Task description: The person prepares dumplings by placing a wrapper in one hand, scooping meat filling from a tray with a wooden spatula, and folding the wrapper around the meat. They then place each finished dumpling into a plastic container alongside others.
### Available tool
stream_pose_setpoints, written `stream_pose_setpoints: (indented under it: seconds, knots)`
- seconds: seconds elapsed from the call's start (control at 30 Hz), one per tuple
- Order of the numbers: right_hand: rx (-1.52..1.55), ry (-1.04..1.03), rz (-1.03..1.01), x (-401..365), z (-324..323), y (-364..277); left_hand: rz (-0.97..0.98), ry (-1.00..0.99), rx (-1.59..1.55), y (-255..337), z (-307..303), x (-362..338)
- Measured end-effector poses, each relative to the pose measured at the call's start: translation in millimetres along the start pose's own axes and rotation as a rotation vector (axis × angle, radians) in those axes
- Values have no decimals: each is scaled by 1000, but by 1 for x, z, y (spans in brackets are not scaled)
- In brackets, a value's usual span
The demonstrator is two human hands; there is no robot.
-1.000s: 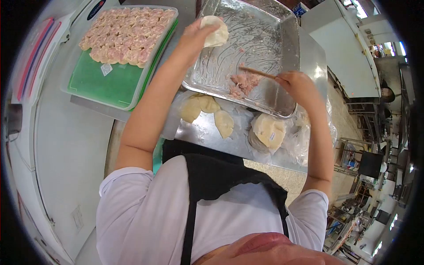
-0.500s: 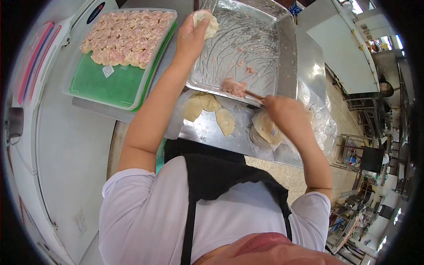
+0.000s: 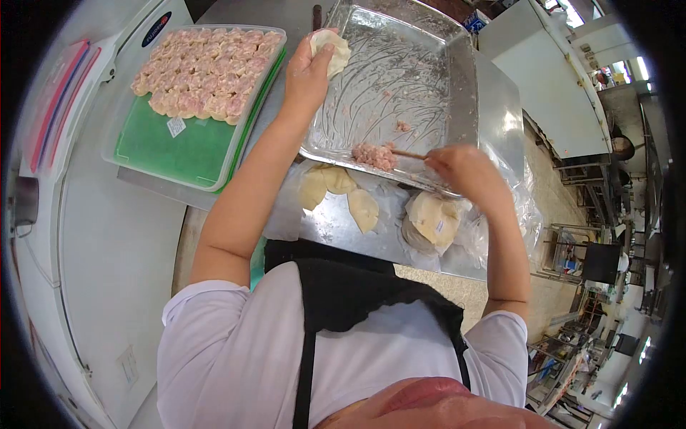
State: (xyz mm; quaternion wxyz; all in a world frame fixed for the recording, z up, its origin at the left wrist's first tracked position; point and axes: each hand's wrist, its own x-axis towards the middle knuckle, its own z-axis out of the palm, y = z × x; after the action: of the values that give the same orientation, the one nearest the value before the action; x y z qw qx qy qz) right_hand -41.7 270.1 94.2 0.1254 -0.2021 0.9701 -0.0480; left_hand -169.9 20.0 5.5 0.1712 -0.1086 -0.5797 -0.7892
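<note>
left hand (image 3: pixel 306 71) at the far-left corner of the tray (image 3: pixel 400 79), fingers curled round one wrapper (image 3: pixel 330 48), held over the tray rim. right hand (image 3: pixel 463 166) at the near edge of the tray, closed on a thin stick (image 3: pixel 407 152); stick tip touches a lump of filling (image 3: pixel 373 155) on the tray floor by the near wall. hands well apart; filling between them, much nearer the right hand. left of tray: container (image 3: pixel 179 146) with rows of dumplings (image 3: pixel 207 71). just outside the tray's near edge: loose wrappers (image 3: pixel 336 184) and a stack of wrappers (image 3: pixel 432 218).
</note>
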Motion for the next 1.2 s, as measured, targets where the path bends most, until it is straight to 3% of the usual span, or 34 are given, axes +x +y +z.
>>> stream_pose_setpoints:
  seconds: [0.07,0.1,0.27,0.33,0.37,0.5,0.6,0.67,0.8,0.87,0.9,1.0,1.1,1.2]
  knots:
    - [-65,139,103,0,-3,25,-16,-1,36,4,0,-1]
    - [-260,151,257,1,-2,27,-29,2,69,6,-1,-1]
    - [-174,-84,124,-13,-2,-15,-23,-15,31,1,0,0]
    - [-176,69,-44,-7,-15,6,-15,-17,38,-2,0,2]
    - [-200,94,81,5,-18,17,3,-21,71,-6,-1,4]
    - [-134,260,196,51,19,71,14,-19,98,-8,-2,4]
    - [-209,195,121,46,37,46,7,-30,85,-4,1,1]
    - [58,-140,-24,14,8,4,9,-30,88,-9,-1,2]
    - [-24,99,-44,-7,-1,24,16,-41,104,-9,-1,4]
    - [-311,131,181,-2,8,31,34,-49,116,-13,-2,2]
    - [-312,136,182,-6,6,22,38,-46,113,-15,-3,2]
    - [-45,-54,72,-22,-9,-2,46,-27,103,-13,-5,1]
    - [-407,39,250,-43,-35,8,43,-33,96,-11,-2,1]
    - [-371,-85,274,-57,-27,3,38,-38,112,-10,-1,2]
